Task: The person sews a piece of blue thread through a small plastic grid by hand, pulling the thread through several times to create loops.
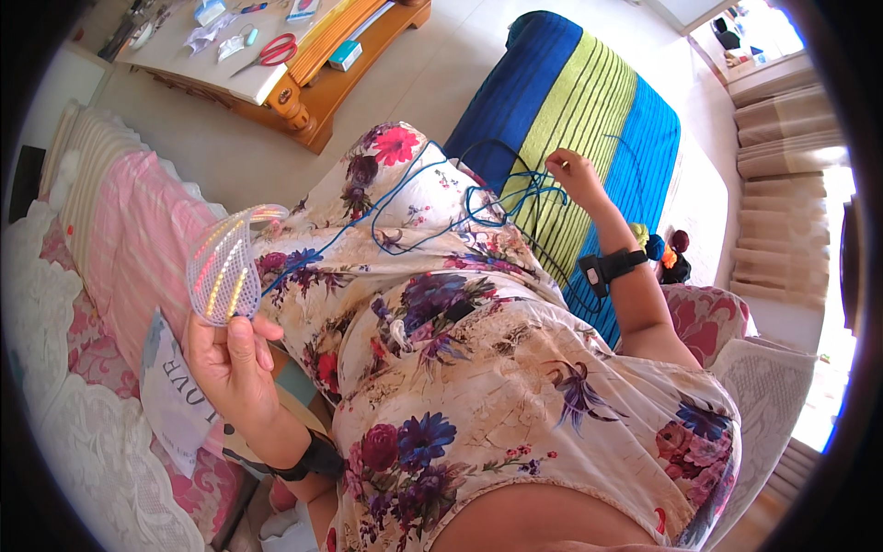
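Observation:
My left hand [234,345] holds the lower end of a curved piece of white plastic mesh canvas [224,269], stitched with rows of yellow, pink and white. From near its base a blue strand of yarn [348,224] runs across my floral dress [428,303] to loose loops by my knees. On the right, my right hand [571,172] is raised over the striped cover, its fingertips pinched together at the loops of blue yarn [531,190]. Whether the fingers grip a needle or the strand is too small to tell.
Red-handled scissors [276,52] and scraps lie on a wooden table [255,86] at the upper left. A blue and green striped cover [572,103] drapes a low seat ahead. Several yarn balls [655,246] sit at the right. A cushion [176,393] rests on the sofa at my left.

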Motion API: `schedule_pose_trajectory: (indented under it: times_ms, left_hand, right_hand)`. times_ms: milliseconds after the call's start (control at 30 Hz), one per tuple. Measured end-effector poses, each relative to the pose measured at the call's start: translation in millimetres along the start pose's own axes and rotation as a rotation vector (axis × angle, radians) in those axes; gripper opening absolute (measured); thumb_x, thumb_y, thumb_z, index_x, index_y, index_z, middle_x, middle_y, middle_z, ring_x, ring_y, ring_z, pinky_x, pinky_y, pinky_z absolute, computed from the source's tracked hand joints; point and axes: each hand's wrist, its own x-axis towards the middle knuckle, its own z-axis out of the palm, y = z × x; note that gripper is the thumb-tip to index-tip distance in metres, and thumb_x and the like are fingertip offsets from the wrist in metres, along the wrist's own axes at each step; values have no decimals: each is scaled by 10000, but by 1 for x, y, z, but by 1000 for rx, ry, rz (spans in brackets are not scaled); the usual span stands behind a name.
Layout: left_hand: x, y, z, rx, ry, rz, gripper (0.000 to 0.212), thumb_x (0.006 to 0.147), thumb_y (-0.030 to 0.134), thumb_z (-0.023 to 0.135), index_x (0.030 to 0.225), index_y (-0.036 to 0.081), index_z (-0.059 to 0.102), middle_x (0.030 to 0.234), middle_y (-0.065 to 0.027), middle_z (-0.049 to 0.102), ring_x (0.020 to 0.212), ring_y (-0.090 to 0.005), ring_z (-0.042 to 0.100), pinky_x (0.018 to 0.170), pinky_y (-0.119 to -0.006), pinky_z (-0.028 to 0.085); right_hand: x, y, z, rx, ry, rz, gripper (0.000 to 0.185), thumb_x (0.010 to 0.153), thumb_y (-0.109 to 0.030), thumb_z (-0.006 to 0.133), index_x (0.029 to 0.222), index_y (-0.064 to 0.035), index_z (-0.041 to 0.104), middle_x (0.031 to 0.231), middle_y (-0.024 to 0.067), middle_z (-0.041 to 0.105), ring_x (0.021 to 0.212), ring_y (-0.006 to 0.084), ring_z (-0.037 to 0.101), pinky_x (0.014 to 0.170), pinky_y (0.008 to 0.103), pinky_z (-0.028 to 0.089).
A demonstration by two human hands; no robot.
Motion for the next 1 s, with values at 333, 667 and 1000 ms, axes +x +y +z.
schedule_pose_trajectory:
  times_ms: [333,667,1000]
  left_hand:
    - [-3,-2,-5,9,89,-9,163,930,109,458,1030,-11,503,696,-28,520,506,-7,314,470,-143,237]
    - [-5,8,-2,131,109,-82,163,892,79,492,1024,-12,519,691,-70,617,470,-9,369,434,-146,285]
    - [-1,18,-1,-131,-34,-134,173,905,45,483,1067,-8,512,859,-118,649,527,-33,449,492,-154,376]
  right_hand:
    - [-11,9,2,-54,42,-143,91,810,-114,598,859,-37,593,815,89,597,723,219,594,652,319,477]
    - [-35,34,12,-269,-187,-131,100,816,-159,553,850,-65,556,856,127,539,786,338,567,662,398,460]
    - [-19,-62,-62,-122,-252,-168,50,854,-52,504,857,-18,541,673,71,568,582,178,535,552,271,434]
